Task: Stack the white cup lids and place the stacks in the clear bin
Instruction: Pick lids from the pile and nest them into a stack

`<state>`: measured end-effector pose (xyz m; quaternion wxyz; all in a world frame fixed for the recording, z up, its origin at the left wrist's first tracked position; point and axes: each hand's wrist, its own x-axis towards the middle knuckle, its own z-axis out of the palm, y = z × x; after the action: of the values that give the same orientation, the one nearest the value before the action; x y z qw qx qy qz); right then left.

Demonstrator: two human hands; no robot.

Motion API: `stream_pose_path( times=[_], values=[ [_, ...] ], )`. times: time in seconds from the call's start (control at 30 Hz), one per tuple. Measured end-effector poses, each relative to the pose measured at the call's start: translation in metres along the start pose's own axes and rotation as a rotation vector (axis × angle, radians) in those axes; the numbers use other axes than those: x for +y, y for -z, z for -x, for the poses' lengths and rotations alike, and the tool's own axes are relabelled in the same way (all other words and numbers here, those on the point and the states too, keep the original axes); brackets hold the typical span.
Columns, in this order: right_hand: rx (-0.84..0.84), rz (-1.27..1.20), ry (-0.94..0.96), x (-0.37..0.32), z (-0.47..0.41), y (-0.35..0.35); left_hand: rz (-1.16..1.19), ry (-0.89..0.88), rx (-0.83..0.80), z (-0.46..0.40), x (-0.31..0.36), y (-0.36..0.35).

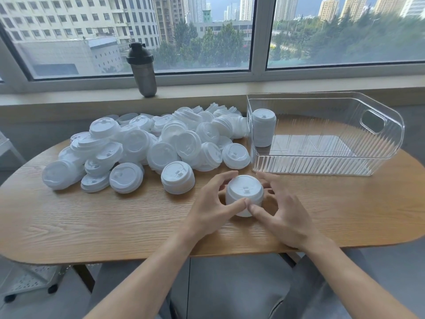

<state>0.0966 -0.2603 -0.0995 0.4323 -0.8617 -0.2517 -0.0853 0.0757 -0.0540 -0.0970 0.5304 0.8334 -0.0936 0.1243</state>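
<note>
A: From the head view, what step is this?

B: Stacking, I judge. Both hands cup a short stack of lids [244,195] standing on the wooden table [92,217]. The left hand [212,209] curls its fingers round the stack's left side; the right hand [279,210] curls round the right, thumbs meeting in front.

A: And the rest?

B: A loose pile of lids [147,143] lies to the left. The clear bin [322,166] stands just beyond, one finished stack [263,127] upright in its near-left corner.

A: Next?

B: Probably squaring the stack, then adding lids or lifting it level into the bin.
</note>
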Motion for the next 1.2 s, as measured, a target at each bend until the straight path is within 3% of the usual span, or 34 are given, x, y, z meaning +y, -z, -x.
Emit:
stream_pose_path(
  times=[0.43,0.57,0.67,0.8,1.07,1.2],
  values=[
    [0.009,0.048,-0.012,-0.002,-0.001,-0.001,-0.057,0.018,-0.029,-0.002,-0.002,0.001],
    [-0.018,0.067,-0.017,-0.004,0.0,0.0,0.102,0.1,-0.087,-0.008,0.001,0.01],
    [-0.055,0.104,-0.034,-0.003,-0.002,0.0,0.18,0.138,-0.004,-0.017,-0.004,0.011],
    [-0.073,0.148,-0.026,0.006,-0.009,0.0,-0.054,0.059,0.142,-0.031,-0.015,0.007],
    [-0.07,0.103,-0.05,0.033,-0.031,0.018,-0.593,-0.289,0.216,-0.066,-0.027,-0.001],
    [-0.052,0.085,-0.035,0.034,-0.033,0.017,-0.744,-0.424,0.228,-0.09,-0.031,-0.002]
  ],
)
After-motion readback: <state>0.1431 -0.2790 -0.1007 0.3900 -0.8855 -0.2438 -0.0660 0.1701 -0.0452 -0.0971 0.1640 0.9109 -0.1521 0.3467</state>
